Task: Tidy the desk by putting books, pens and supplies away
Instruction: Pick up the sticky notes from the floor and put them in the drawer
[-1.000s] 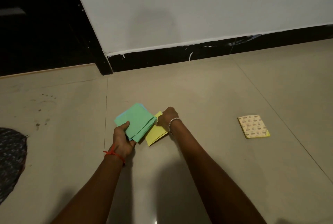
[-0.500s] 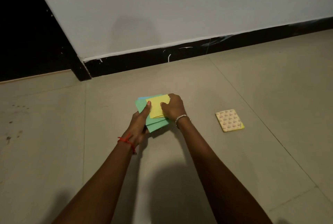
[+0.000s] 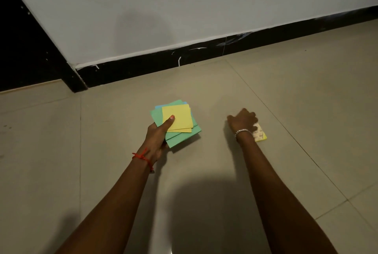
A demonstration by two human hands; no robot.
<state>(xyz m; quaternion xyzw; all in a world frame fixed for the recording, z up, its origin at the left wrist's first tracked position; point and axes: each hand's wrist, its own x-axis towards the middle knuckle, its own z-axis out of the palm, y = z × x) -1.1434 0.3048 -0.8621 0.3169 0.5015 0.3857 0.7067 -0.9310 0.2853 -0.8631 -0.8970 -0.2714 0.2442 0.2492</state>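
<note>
I judged gathering step. Left hand [image 3: 156,141] pinched paper stack [image 3: 180,118], thumb atop, fingers beneath. Right hand [image 3: 242,120] covered notepad [image 3: 260,134] on floor [image 3: 306,90], beneath its curled fingers; grip unclear. Next: pinch notepad, add to stack.

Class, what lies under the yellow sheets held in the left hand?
Under the yellow sheets lie green sheets, with a blue edge showing at the back. Anything deeper is covered.
</note>
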